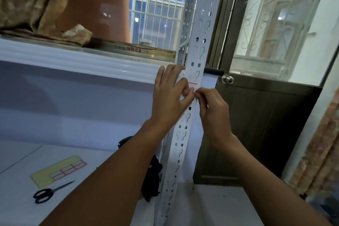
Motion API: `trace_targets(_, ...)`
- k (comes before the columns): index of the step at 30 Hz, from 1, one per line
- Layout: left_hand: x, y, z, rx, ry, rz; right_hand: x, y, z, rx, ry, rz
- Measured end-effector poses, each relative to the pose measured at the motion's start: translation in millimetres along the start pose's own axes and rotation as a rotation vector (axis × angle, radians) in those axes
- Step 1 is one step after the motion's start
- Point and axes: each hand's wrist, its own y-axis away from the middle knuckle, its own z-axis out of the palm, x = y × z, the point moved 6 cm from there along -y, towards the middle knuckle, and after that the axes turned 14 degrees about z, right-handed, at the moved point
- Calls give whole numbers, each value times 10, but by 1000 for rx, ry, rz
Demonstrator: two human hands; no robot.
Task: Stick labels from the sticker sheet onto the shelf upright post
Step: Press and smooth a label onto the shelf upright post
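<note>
Both forearms reach up to the white slotted shelf post (197,46). The left hand (169,95) lies against the post's left edge, upper fingers straight, thumb and a curled finger meeting at a red-edged white label (193,86) on the post's face. The right hand (213,110) is curled, its fingertips pinching the same label from the right. The label's writing cannot be read. Down on the white shelf board (22,154) lie one yellow-backed sticker sheet (58,169) with red-bordered labels and one pair of black scissors (49,191). A gold strip (132,49) behind carries small print, too blurred to read.
</note>
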Motion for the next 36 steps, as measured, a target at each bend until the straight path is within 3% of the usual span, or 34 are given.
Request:
trace_targets(10,105,-50,4,12,-4,-62,-78,69,86,114,6,100)
trace_targets(19,86,-72,-112,-137,31,-48,-87,-17,20,-93,50,130)
trace_targets(22,76,-70,-131,-162,46,-42,-95,-22,-37,-64,53,74)
trace_targets(26,84,-69,-124,-159,46,-58,-60,-45,11,-87,324,-75)
trace_targets(36,65,-53,-90,-161,42,-69,-177,-146,41,-108,598,-317)
